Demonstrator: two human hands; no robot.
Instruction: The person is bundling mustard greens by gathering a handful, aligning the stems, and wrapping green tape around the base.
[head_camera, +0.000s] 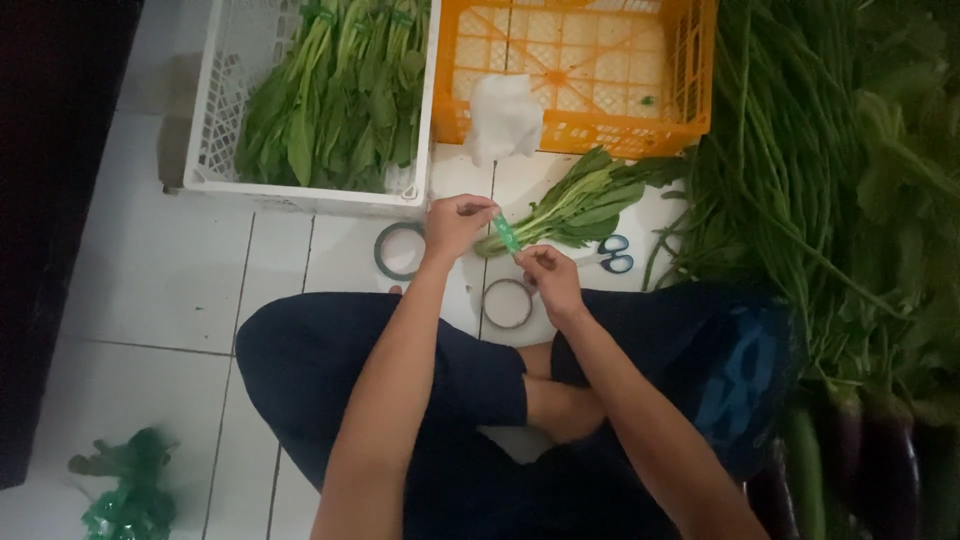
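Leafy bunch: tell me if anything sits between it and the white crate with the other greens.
Nothing visible blocks it. The leafy bunch lies on the tile just right of the white crate; only bare floor and the left hand, which holds green tape with the right hand, lie between.

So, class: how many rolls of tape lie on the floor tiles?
2: a green tape roll beside the left hand, and a pale tape roll below the right hand. Others may be hidden.

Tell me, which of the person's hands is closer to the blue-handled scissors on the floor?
The right hand. It sits just left of the scissors, almost beside them, pinching a green tape strip. The left hand holds the strip's other end, farther left.
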